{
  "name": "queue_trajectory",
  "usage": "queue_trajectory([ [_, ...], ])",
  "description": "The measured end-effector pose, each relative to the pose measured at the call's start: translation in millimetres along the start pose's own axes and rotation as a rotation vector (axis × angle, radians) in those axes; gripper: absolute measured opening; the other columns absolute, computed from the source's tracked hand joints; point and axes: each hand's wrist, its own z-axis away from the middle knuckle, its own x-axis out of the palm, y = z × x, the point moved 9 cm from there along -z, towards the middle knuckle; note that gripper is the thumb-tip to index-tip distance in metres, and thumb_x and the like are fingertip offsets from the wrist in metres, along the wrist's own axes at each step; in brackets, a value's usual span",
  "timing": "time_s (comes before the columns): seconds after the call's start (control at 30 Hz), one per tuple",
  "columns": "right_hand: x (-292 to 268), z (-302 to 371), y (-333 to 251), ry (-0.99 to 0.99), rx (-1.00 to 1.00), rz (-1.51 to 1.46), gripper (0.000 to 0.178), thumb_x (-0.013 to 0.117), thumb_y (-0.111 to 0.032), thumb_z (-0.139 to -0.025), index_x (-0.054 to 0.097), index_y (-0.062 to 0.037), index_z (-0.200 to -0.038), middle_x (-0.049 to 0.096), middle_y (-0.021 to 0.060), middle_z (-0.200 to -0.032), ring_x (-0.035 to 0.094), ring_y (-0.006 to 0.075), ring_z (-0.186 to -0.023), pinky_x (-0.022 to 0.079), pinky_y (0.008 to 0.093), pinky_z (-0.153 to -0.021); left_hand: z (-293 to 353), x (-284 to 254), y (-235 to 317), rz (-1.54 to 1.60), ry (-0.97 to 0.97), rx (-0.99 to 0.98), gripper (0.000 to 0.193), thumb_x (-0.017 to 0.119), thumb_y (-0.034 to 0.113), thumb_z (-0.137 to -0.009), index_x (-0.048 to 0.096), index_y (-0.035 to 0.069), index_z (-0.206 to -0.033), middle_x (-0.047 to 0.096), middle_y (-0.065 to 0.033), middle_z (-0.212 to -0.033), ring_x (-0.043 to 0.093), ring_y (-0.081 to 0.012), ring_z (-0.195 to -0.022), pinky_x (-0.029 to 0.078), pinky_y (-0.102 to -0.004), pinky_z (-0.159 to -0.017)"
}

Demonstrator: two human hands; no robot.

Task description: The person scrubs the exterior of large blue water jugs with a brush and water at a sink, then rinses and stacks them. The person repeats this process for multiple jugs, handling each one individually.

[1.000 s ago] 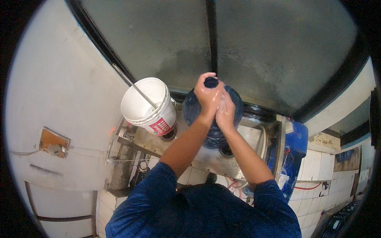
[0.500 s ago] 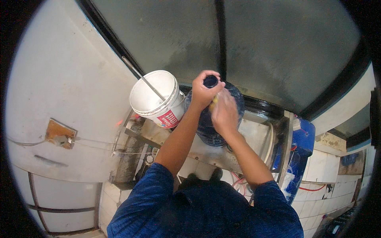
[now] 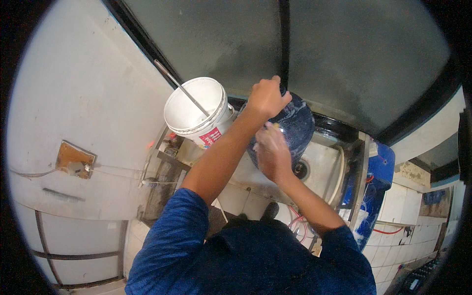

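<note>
A large dark blue water jug (image 3: 300,123), wet and streaked with suds, stands tilted in the metal sink (image 3: 322,169). My left hand (image 3: 268,100) is closed around its neck, which the fingers mostly hide. Against the jug's near left side presses my right hand (image 3: 274,153), its fingers curled. A bit of yellow sponge (image 3: 276,126) shows at those fingertips; the rest of it is covered by the hand.
Left of the jug stands a white bucket (image 3: 222,125) with a metal rod (image 3: 179,86) leaning in it. The sink's drain (image 3: 301,169) lies beside the jug. Dark-framed glass (image 3: 354,64) rises behind. Blue containers (image 3: 379,167) stand at the right.
The jug has tipped and shifted right, uncovering the drain. My left hand has turned over the neck. My right hand has moved lower and toward the left along the jug.
</note>
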Motion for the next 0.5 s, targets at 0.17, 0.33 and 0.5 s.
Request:
queue_trajectory([
  [0.17,105.7,-109.4,-23.0,-0.342,-0.010,0.209,0.052,0.056,-0.027,-0.094,0.054,0.0019,-0.137,0.053,0.0239,-0.143,0.047,0.0406,-0.134,0.027,0.0543,-0.117,3.8,-6.8,0.8,0.017,-0.047,0.027,0.049,0.071,0.037,-0.086,0.063,-0.005,-0.109,0.069,-0.0320,-0.099,0.068,-0.0479,-0.098,0.054,-0.0526,-0.091],
  [0.33,117.9,-109.8,-23.7,-0.044,0.121,-0.742,0.044,0.058,-0.026,-0.091,0.064,0.0029,-0.124,0.058,0.0212,-0.138,0.046,0.0392,-0.136,0.027,0.0550,-0.118,7.9,-6.3,2.1,0.034,-0.037,0.091,0.050,0.072,0.035,-0.086,0.062,-0.007,-0.110,0.069,-0.0321,-0.099,0.068,-0.0480,-0.098,0.055,-0.0518,-0.090],
  [0.5,35.6,-5.2,-28.3,-0.175,-0.398,-0.019,0.048,0.061,-0.021,-0.091,0.059,-0.0054,-0.136,0.056,0.0155,-0.141,0.041,0.0364,-0.144,0.024,0.0554,-0.122,9.7,-5.2,-3.4,0.085,-0.014,0.131,0.050,0.072,0.035,-0.086,0.061,-0.007,-0.111,0.069,-0.0323,-0.099,0.068,-0.0479,-0.097,0.056,-0.0505,-0.088],
])
